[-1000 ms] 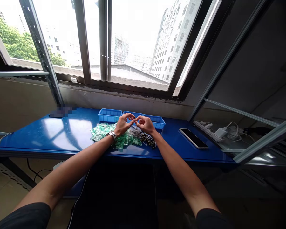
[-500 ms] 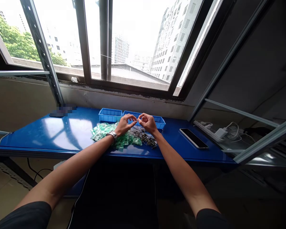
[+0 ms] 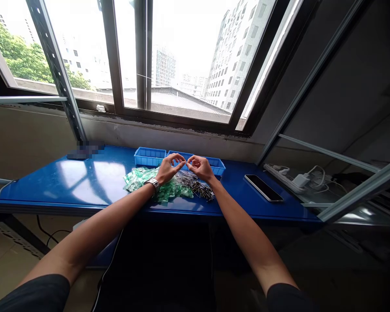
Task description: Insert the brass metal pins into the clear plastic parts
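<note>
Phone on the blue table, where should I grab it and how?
Probably pinch the phone by its long edges near the middle, the right hand reaching from above: it lies flat, screen up, narrow across and uncovered.

Small, flat, green-and-clear plastic packets (image 3: 139,178) are lying in a loose, overlapping heap on the blue tabletop (image 3: 234,201). Thin, dark, pin-like pieces with brassy glints (image 3: 202,190) are lying beside them, pointing every way. Blue, rectangular, open plastic bins (image 3: 149,160) are standing in a row behind.
</note>
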A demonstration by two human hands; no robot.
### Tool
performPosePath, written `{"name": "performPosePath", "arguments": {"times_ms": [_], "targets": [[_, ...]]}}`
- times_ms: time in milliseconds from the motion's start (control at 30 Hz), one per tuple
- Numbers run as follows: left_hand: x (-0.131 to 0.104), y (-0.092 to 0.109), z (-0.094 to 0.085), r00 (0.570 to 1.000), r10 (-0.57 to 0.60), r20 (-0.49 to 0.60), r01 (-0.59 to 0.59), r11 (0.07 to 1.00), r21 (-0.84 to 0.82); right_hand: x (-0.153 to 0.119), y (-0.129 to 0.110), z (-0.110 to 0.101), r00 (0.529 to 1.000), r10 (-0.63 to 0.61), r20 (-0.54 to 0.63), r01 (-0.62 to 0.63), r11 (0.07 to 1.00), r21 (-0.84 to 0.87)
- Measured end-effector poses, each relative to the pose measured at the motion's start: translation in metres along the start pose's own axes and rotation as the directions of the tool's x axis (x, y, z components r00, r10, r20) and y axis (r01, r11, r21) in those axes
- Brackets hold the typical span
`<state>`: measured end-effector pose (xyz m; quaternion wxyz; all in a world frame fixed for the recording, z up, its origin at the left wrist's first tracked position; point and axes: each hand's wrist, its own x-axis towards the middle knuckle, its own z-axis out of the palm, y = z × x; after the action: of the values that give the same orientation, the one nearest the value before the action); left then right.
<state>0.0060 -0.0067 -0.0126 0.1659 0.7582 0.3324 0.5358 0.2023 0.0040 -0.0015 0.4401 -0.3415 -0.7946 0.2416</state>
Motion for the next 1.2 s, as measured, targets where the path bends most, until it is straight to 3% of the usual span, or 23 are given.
{"name": "performPosePath", "arguments": {"times_ms": [167, 433, 567, 733, 933, 1200], "targets": [[0.0, 0.0001, 0.0004, 1.0, 0.004, 0.005, -0.004, 1.0, -0.004, 0.0001, -0.0002, 0.0023, 0.996, 0.017, 0.089, -0.018, 1.0, 0.007], [0.0006, 0.002, -0.0004, 1.0, -0.005, -0.029, 0.006, 1.0, 0.003, 0.0, -0.0034, -0.0007, 1.0, 0.011, -0.011, -0.011, 1.0, 0.001], [0.0001, 0.0005, 0.0005, 1.0, -0.01, 0.01, 0.01, 1.0, 0.016, -0.0001, -0.0059, -0.0012, 0.998, 0.002, -0.066, -0.001, 1.0, 0.009], [-0.0007, -0.0011, 0.0026, 0.996, -0.007, 0.093, 0.005, 1.0, 0.026, 0.0003, -0.0051, 0.0007, 0.998, 0.0, -0.056, 0.001, 1.0, 0.019], [-0.0003, -0.0005, 0.0016, 0.999, -0.014, 0.049, 0.013, 1.0, 0.013, 0.0008, -0.0038, -0.0016, 0.998, 0.004, -0.066, -0.003, 1.0, 0.015], [0.0003, -0.0015, 0.0009, 1.0, -0.007, -0.006, 0.007, 1.0, -0.022, 0.0003, -0.0047, -0.0025, 0.997, 0.025, 0.074, -0.026, 1.0, 0.018]]}}
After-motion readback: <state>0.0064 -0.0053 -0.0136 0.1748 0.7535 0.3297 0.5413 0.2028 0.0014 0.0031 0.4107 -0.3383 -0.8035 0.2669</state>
